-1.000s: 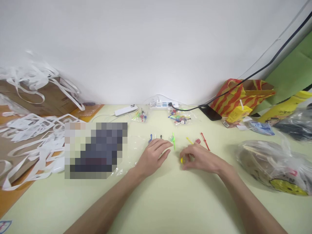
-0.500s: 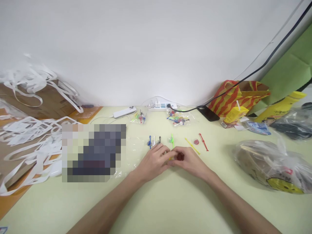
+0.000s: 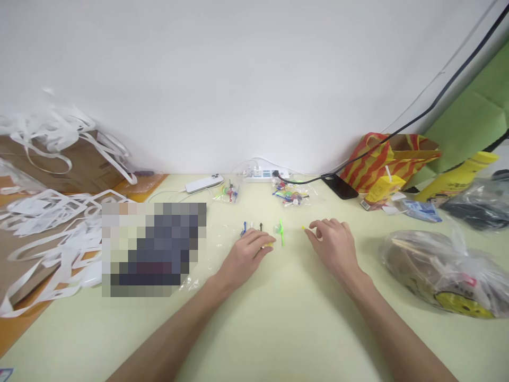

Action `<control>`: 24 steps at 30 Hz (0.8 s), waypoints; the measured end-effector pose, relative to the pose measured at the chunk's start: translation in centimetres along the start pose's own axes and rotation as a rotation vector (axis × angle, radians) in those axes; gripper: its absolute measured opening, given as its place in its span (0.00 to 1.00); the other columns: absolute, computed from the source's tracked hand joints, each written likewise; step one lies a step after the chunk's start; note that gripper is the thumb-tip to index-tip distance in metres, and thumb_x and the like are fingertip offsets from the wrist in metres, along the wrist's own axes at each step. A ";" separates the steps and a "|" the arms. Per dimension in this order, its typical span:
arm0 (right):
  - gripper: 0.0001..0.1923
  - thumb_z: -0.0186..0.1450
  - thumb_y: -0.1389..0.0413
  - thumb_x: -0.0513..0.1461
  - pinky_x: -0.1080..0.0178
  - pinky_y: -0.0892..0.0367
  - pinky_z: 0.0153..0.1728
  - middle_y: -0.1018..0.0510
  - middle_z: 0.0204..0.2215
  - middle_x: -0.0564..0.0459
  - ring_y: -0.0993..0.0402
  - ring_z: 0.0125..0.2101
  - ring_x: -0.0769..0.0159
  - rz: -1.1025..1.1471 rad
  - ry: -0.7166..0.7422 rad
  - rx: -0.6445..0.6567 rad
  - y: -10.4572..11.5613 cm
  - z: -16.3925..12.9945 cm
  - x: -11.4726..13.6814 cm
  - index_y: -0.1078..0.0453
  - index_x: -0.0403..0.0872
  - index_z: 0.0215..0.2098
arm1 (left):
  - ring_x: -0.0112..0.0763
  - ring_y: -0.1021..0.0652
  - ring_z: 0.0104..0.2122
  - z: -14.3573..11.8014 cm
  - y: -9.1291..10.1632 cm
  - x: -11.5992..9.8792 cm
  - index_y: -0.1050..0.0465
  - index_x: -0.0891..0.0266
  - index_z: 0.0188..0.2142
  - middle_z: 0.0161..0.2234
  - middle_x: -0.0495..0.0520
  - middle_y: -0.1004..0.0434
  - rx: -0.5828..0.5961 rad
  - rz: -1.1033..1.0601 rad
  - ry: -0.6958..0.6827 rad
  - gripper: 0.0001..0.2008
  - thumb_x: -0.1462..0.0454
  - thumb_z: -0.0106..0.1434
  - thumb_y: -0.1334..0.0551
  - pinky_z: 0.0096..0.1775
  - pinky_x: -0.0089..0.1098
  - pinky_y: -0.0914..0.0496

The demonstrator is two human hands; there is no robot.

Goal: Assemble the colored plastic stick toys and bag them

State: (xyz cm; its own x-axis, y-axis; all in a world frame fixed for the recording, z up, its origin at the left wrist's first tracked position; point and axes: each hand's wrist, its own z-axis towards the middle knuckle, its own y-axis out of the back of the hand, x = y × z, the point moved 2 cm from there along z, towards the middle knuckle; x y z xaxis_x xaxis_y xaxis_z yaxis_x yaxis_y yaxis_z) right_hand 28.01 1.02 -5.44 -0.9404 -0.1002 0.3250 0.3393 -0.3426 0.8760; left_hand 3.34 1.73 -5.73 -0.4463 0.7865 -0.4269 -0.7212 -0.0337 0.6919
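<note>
Head view, one moment. Left hand (image 3: 246,253): palm down on pale green surface (image 3: 278,329), grip narrow, fingertips pinching small yellow piece (image 3: 269,244). Right hand (image 3: 334,245): palm down, fingers loosely spread, grip wide and holding nothing, forefinger tip just beside yellow stick (image 3: 304,228), mostly hidden under hand. Between hands: green propeller toy (image 3: 281,231), lying flat, apart from both. Just beyond left fingers: blue piece (image 3: 244,229), white piece (image 3: 252,228), black piece (image 3: 261,226), set in a row. Farther back: two clear bags of coloured parts (image 3: 291,192), white phone (image 3: 204,182), power strip (image 3: 264,172), black phone (image 3: 337,185). Far right: striped bag (image 3: 382,154), yellow juice carton (image 3: 384,188), clear plastic bag (image 3: 445,268). Far left: heap of white paper strips (image 3: 51,207) on cardboard.
</note>
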 end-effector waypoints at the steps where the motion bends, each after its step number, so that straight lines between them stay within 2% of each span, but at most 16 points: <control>1: 0.10 0.70 0.46 0.42 0.56 0.46 0.38 0.23 0.29 0.49 0.30 0.37 0.55 -0.074 0.024 -0.008 -0.1 0.1 -0.4 0.25 0.48 0.37 | 0.35 0.23 0.42 0.0 0.0 0.0 0.27 0.57 0.47 0.42 0.53 0.20 -0.015 -0.012 0.007 0.09 0.68 0.70 0.40 0.46 0.39 0.27; 3: 0.09 0.69 0.45 0.42 0.54 0.47 0.39 0.22 0.33 0.45 0.32 0.41 0.52 -0.172 0.039 -0.007 -0.5 0.2 -1.0 0.23 0.48 0.38 | 0.35 0.22 0.42 0.0 0.1 0.0 0.27 0.57 0.48 0.43 0.53 0.19 -0.037 -0.029 0.015 0.09 0.68 0.70 0.40 0.47 0.40 0.26; 7: 0.09 0.69 0.45 0.41 0.54 0.48 0.39 0.24 0.36 0.45 0.34 0.42 0.52 -0.231 0.012 0.045 -1.3 0.2 -1.5 0.23 0.48 0.36 | 0.35 0.21 0.47 0.0 0.1 -0.3 0.28 0.57 0.50 0.47 0.55 0.20 -0.048 -0.044 0.025 0.11 0.69 0.70 0.41 0.51 0.40 0.26; 11: 0.11 0.68 0.47 0.38 0.53 0.49 0.40 0.25 0.35 0.45 0.36 0.42 0.53 -0.200 0.000 0.093 -1.7 0.1 -1.7 0.23 0.47 0.31 | 0.34 0.22 0.49 0.0 0.3 -0.5 0.28 0.58 0.50 0.47 0.56 0.22 -0.069 -0.051 0.030 0.11 0.70 0.69 0.40 0.52 0.38 0.26; 16: 0.13 0.67 0.49 0.36 0.53 0.48 0.39 0.25 0.34 0.44 0.36 0.40 0.53 -0.095 0.018 0.071 -1.7 0.2 -1.6 0.25 0.47 0.29 | 0.34 0.22 0.48 0.1 0.6 -0.6 0.27 0.59 0.48 0.46 0.57 0.23 -0.098 -0.054 0.044 0.10 0.69 0.69 0.41 0.51 0.38 0.26; 18: 0.13 0.68 0.49 0.38 0.53 0.47 0.39 0.25 0.33 0.44 0.35 0.40 0.52 -0.002 0.025 0.031 -1.4 0.3 -1.3 0.26 0.47 0.29 | 0.34 0.21 0.48 0.1 0.6 -0.6 0.27 0.59 0.48 0.46 0.56 0.23 -0.098 -0.052 0.058 0.09 0.69 0.69 0.40 0.51 0.38 0.26; 21: 0.12 0.70 0.50 0.42 0.55 0.42 0.37 0.25 0.32 0.46 0.34 0.35 0.57 0.283 0.012 -0.013 -0.8 0.5 -0.6 0.29 0.47 0.32 | 0.35 0.21 0.48 0.0 0.6 -0.5 0.27 0.58 0.48 0.46 0.56 0.21 -0.101 -0.049 0.061 0.09 0.67 0.69 0.39 0.52 0.39 0.26; 24: 0.14 0.70 0.50 0.49 0.59 0.40 0.34 0.27 0.29 0.52 0.35 0.28 0.63 0.597 -0.069 0.026 -0.4 0.6 0.0 0.33 0.48 0.33 | 0.35 0.20 0.47 -0.1 0.6 -0.6 0.26 0.58 0.49 0.45 0.56 0.20 -0.114 -0.044 0.060 0.10 0.66 0.69 0.38 0.51 0.38 0.25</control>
State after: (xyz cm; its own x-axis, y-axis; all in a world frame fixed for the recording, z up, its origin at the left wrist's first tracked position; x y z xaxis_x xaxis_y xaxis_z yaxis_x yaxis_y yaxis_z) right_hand 27.85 1.73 -5.54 -0.5835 -0.2075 0.7852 0.8098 -0.2224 0.5430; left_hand 3.13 1.20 -5.14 -0.4413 0.7506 -0.4918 -0.7947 -0.0724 0.6026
